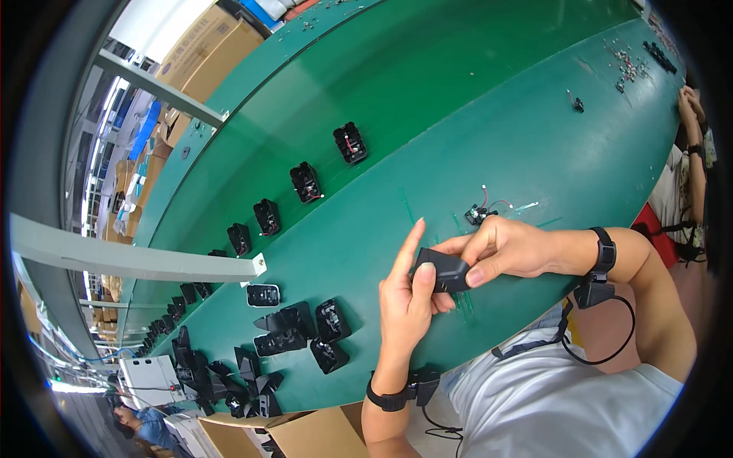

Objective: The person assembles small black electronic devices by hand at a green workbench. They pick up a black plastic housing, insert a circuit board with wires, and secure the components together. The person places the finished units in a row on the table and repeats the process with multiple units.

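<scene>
Between my two hands is a black plastic housing [452,269], box-shaped with slanted edges. My left hand [406,301] grips its left side, thumb on the near face and index finger stretched upward off it. My right hand [513,246] pinches the right end between thumb and fingers. What lies inside the housing is turned away from view. Just beyond my right hand, a small black part with thin red and dark wires [479,214] lies on the green table [534,175].
Open black housings [304,182] with wired parts stand in a row on the green strip beyond. More black shells [281,336] lie left, beside a grey metal post [153,256]. Cardboard boxes [317,435] sit below the near edge. At far right are another person's hands [691,107].
</scene>
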Motion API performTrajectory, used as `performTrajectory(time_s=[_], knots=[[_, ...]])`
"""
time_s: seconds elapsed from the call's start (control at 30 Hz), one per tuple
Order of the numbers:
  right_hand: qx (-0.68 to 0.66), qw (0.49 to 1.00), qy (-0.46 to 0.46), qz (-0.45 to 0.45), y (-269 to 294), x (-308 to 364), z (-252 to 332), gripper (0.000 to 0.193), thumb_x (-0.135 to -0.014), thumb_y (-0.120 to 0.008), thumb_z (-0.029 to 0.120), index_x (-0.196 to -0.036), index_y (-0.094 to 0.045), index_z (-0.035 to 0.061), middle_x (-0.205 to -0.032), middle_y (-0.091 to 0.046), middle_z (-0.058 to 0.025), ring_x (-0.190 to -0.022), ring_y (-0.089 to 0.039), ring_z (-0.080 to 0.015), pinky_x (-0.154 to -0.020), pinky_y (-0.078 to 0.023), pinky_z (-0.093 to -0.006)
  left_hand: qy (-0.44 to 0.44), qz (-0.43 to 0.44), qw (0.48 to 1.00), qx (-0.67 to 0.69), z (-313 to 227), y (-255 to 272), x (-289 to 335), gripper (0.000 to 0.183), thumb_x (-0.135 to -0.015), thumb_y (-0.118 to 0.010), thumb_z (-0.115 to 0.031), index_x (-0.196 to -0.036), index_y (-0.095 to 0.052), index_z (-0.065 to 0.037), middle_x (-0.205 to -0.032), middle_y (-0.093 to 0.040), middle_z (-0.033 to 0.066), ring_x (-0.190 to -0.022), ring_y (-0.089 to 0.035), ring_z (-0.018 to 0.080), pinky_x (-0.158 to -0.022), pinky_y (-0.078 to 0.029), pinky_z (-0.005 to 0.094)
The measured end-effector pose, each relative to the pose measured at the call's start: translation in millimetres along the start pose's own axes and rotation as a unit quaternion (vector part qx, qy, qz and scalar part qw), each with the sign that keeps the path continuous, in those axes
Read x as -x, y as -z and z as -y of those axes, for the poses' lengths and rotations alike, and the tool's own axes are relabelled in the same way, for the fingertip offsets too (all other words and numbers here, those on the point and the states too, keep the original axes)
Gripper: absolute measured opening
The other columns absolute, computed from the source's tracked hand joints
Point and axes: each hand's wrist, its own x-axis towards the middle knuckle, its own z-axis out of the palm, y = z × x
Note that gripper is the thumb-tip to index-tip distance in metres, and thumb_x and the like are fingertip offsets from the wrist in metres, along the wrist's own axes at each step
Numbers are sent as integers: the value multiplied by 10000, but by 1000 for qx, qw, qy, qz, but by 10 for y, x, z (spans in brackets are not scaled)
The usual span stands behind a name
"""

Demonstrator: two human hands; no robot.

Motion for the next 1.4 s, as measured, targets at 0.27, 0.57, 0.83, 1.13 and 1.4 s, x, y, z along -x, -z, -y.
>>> performTrajectory(time_s=[0.27, 0.57, 0.83, 1.13, 1.4], knots=[[327, 923, 196, -42, 35, -83, 297, 247, -827, -802, 165, -998, -765, -10, -1353, -597, -237, -1315, -540, -340, -1058, -437, -416, -171, -195, 921, -291, -69, 169, 95, 468, -1027, -567, -260, -1407, -501, 6, -766, -706, 74, -662, -672, 144, -628, -535, 273], [753, 582, 259, -164, 1065, -1388, 1061, 306, -730, -839, 330, -928, -776, 105, -1354, -594, -152, -1209, -577, -349, -1005, -473, -436, -15, -236, 719, -653, 8, 864, 781, 852, -730, -824, -414, -1422, -484, -52, -1407, -483, 225, -1366, -378, 441, -1127, -304, 556], [779, 541, 277, -153, 1217, -1167, 939, 459, -800, -769, 463, -1072, -748, 94, -1484, -438, -190, -1368, -413, -379, -1089, -402, -481, 9, -185, 725, -664, 87, 892, 917, 912, -756, -759, -428, -1506, -386, -68, -1469, -461, 178, -1487, -153, 480, -1141, -47, 715], [715, 362, 213, -558, 2031, 1367, 1080, 374, -811, -763, 315, -1095, -695, 81, -1267, -596, -174, -1207, -537, -375, -1020, -451, -481, -58, -171, 653, -736, 90, 1032, 1063, 624, -875, -674, -392, -1380, -548, -48, -1317, -603, 140, -1424, -379, 376, -1138, -162, 701], [478, 432, 5, -764, 2904, 2594, 791, 881, -826, -615, 694, -1442, -507, 73, -1438, -508, -234, -1338, -448, -420, -1109, -371, -497, -180, -92, 757, -621, -195, 575, 530, 575, -832, -681, -204, -1356, -532, -19, -1271, -585, 247, -1117, -588, 447, -945, -498, 471]])
